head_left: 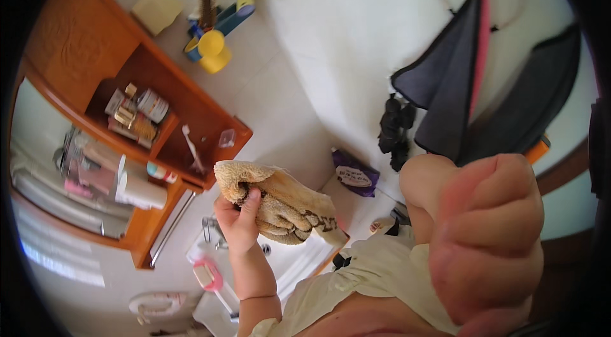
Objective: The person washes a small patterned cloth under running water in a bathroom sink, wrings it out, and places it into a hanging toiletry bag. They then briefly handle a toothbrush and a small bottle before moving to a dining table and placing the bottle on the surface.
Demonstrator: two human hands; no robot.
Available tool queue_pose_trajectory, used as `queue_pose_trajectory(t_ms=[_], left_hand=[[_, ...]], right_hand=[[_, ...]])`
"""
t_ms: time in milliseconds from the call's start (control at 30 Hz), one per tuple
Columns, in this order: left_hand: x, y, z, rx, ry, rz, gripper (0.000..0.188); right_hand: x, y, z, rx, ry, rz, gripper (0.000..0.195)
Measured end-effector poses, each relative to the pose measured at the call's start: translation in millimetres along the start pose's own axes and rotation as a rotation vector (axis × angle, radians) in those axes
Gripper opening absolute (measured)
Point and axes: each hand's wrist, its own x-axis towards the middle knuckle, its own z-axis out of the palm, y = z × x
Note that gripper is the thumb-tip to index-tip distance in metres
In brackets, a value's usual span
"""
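Observation:
My left hand (238, 222) grips a crumpled beige terry towel (286, 203) with a brown pattern along one edge. The thumb presses on its near face, and the cloth is bunched above the white washbasin (298, 265). Part of the basin's metal tap (212, 232) shows beside my left wrist. Very close to the camera, my right hand (487, 236) is curled into a fist, its arm bent behind it. No object shows in that fist, though its inner side is turned out of sight.
An orange wooden mirror cabinet (215, 122) holds bottles and a toothbrush (191, 143). On the wall sits a holder with a yellow cup (215, 53) and hairbrush (207, 5). A purple packet (355, 174) and dark grey cloths (444, 79) lie rightward. A pink-headed brush (207, 275) is lower left.

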Motion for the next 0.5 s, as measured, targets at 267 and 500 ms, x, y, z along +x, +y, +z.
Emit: queue_pose_trajectory(t_ms=[267, 500], left_hand=[[47.1, 7.5, 76.2, -0.101, -0.2, 0.092, 0.019], [53.9, -7.4, 113.8, -0.106, -0.49, 0.089, 0.022]], right_hand=[[-44.6, 22.7, 25.0, 0.086, -0.206, 0.715, 0.042], [-68.9, 21.6, 16.2, 0.112, -0.191, 0.94, 0.012]])
